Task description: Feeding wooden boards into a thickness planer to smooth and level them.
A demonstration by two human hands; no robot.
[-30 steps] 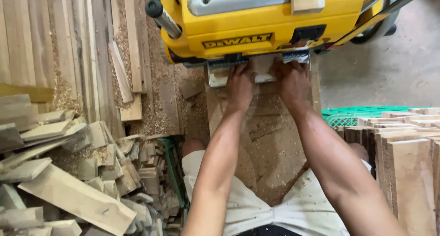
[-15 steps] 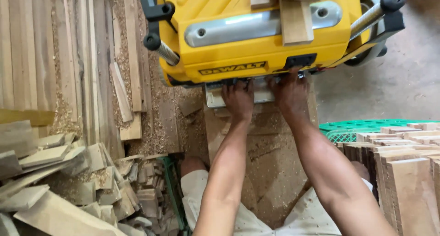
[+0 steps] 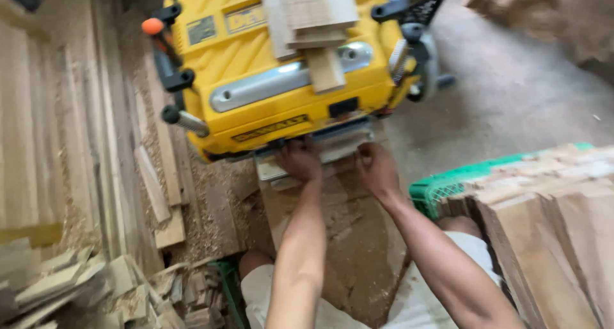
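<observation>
Your left hand [image 3: 300, 159] and right hand [image 3: 377, 168] press flat, fingers narrow, on a thin wood board [image 3: 288, 172] at the mouth of the yellow planer [image 3: 281, 73]; the board is only partly fed, most of the pass remaining.

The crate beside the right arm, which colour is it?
Green. The crate, a plastic mesh one holding wooden boards, shows only in the head view.

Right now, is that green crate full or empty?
Full: the green crate holds upright wooden boards packed together and rising above its rim.
</observation>
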